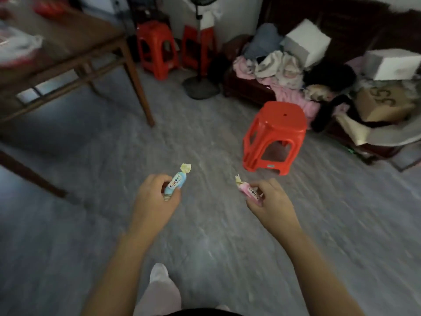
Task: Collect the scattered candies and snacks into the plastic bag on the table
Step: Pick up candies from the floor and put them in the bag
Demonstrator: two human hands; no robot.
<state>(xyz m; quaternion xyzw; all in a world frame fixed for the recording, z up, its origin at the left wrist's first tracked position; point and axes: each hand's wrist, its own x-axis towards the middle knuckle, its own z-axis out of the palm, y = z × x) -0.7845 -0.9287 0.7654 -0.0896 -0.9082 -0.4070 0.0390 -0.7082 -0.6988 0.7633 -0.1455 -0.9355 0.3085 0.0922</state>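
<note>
My left hand (155, 197) is closed around a blue-wrapped candy (176, 181) with a yellow twisted end sticking up. My right hand (271, 198) grips a pink-wrapped candy (249, 190), its pale twisted end pointing up-left. Both hands hover over the grey floor in the middle of the view. A whitish plastic bag (18, 45) lies blurred on the brown wooden table (75, 39) at the upper left, far from both hands. Something red (46, 6) lies blurred further back on the table.
A red plastic stool (275, 135) stands on the floor just beyond my right hand. Two more red stools (157, 49) and a fan stand (200, 85) are at the back. A dark sofa (248, 90) piled with clothes and boxes fills the right.
</note>
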